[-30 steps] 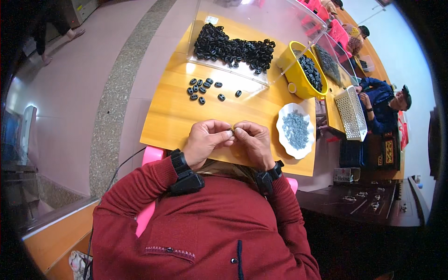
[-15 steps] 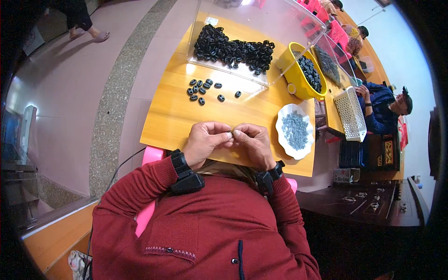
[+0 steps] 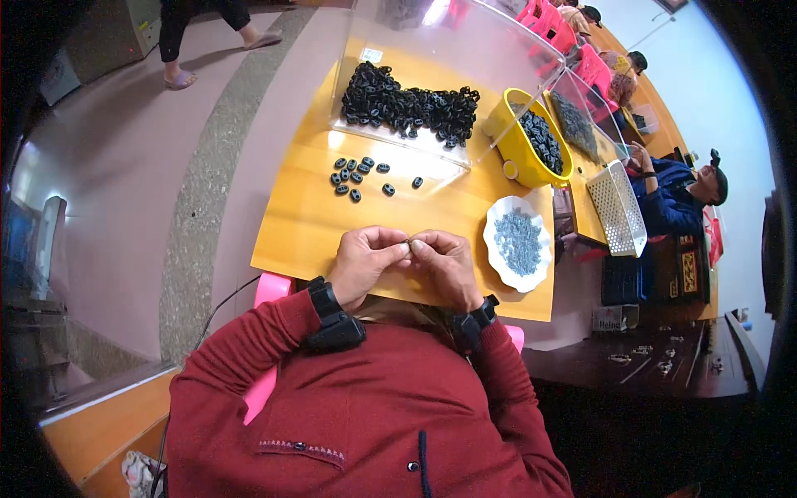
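Observation:
Over the near part of the wooden table, my left hand [image 3: 364,264] and my right hand [image 3: 448,267] meet, thumbs and fingertips pinched together. Something small and dark seems to sit between the fingertips, mostly hidden and too small to name. Several loose black oval pieces with two holes [image 3: 355,176] lie just beyond my hands. Small grey translucent parts [image 3: 518,241] fill a white scalloped dish [image 3: 538,275] to the right of my right hand.
A clear plastic box [image 3: 498,50] with a heap of black pieces [image 3: 407,104] stands at the back. Beside it is a yellow tub [image 3: 508,141] of dark parts. Farther right are a white perforated basket [image 3: 618,207] and a seated person [image 3: 664,187]. Someone's legs [image 3: 170,41] show at upper left.
My hands stay pinched together at nearly the same spot. The view has shifted slightly, so the table things sit a little lower and to the left. The walking person has moved right.

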`<state>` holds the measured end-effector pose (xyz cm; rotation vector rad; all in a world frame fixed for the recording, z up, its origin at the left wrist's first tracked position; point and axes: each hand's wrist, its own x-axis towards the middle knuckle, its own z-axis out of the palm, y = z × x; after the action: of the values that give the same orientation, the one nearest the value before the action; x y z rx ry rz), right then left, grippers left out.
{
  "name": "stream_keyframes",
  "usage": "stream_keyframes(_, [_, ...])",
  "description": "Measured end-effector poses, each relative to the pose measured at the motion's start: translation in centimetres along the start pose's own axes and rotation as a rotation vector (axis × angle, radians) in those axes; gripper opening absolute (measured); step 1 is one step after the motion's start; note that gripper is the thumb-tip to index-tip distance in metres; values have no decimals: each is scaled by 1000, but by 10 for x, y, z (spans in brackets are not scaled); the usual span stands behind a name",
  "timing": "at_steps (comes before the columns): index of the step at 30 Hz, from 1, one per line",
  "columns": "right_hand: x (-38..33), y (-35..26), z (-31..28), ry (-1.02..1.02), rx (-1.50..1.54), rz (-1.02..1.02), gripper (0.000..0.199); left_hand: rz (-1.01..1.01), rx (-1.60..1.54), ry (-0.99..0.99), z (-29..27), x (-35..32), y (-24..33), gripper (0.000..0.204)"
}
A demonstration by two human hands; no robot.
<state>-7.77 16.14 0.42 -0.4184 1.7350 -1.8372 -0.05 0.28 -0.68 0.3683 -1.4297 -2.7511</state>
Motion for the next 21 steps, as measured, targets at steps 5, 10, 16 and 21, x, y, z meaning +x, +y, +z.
stream_keyframes(5, [-1,-11,10,23,137,40,12,-17,-77,-29,-1,-3,6,18])
stream_keyframes(10, [17,-24,0,99,47,-7,13,-33,-118,10,-1,-3,9,18])
stream_keyframes(16, [76,-20,-20,289,-1030,-548,23,-23,-146,36,1,-2,8,16])
stream_keyframes(21, [92,-20,-6,385,-1270,-310,23,-18,-154,45,0,-5,10,15])
